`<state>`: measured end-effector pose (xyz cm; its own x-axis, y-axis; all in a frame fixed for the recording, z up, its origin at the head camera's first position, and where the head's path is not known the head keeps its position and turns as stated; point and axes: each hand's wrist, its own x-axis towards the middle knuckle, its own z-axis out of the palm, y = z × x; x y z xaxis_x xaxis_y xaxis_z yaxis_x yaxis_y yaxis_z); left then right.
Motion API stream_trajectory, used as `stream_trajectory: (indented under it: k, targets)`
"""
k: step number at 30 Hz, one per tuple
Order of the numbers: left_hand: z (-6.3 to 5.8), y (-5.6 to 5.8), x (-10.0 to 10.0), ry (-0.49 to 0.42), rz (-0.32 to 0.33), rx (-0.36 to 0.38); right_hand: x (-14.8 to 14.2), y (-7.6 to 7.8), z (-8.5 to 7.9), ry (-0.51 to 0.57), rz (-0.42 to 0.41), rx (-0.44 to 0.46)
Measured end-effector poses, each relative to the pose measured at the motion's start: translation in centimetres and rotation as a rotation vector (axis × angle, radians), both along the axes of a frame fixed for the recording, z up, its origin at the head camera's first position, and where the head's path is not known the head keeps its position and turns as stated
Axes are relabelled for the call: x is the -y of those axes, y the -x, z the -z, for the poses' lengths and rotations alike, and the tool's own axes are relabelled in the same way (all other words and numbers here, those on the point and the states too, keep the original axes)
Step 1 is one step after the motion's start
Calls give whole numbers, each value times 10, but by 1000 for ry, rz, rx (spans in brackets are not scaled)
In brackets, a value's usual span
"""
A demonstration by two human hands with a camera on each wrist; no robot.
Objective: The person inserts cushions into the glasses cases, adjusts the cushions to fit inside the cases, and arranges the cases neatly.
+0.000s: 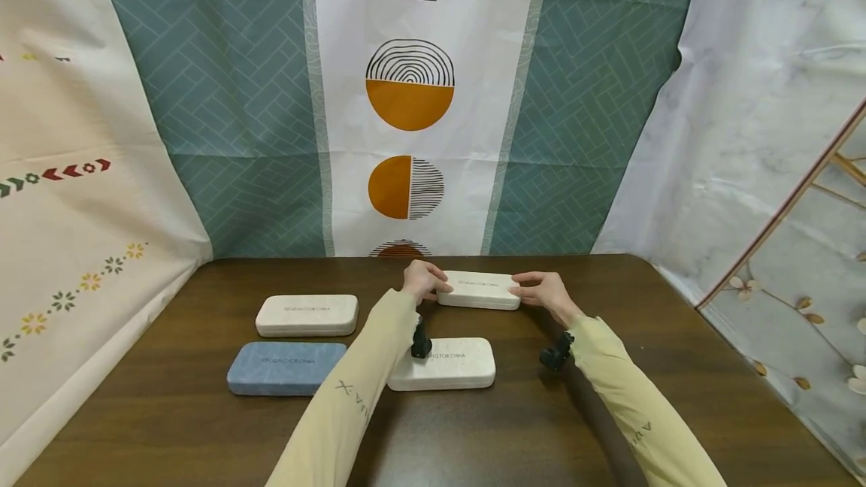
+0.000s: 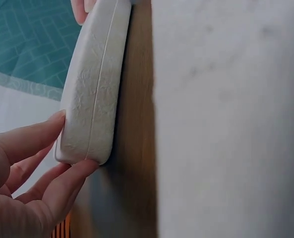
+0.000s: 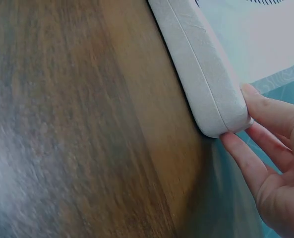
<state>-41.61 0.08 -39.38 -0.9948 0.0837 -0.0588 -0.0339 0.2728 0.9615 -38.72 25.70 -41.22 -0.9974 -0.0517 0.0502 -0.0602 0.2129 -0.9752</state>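
A white glasses case [image 1: 479,289] with small dark lettering on its lid is at the back of the brown table. My left hand [image 1: 422,279] grips its left end, and my right hand [image 1: 546,295] pinches the right end. In the left wrist view the thumb and fingertips [image 2: 89,166] press the case's rounded end, across the seam [image 2: 99,79]. The right wrist view has the same hold at the other end, a fingertip [image 3: 229,139] beside the seam. The lid looks closed. Nearer me lies a second white case [image 1: 446,367], partly behind the left wrist camera [image 1: 421,340].
To the left, another white case [image 1: 307,316] lies behind a blue case [image 1: 284,368], whose right end meets my left sleeve [image 1: 365,374] in view. A patterned curtain [image 1: 257,96] hangs behind the table [image 1: 676,382]; pale cloths [image 1: 81,246] hang at both sides.
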Motion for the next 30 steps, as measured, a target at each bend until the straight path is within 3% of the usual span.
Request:
stream_trajectory:
  k: [6,13,23,30]
  targets:
    - [-7,-3,23,62,56,3,18,3,-1,8,-10,21]
    - [-15,-11,54,92,125,50,44,4,-2,-20,-50,45]
    - [-18,-19,85,211,176,137,72,-1,-2,-78,-122,69]
    - [-17,-22,99,192,195,146,80,-2,-3,-94,-160,73]
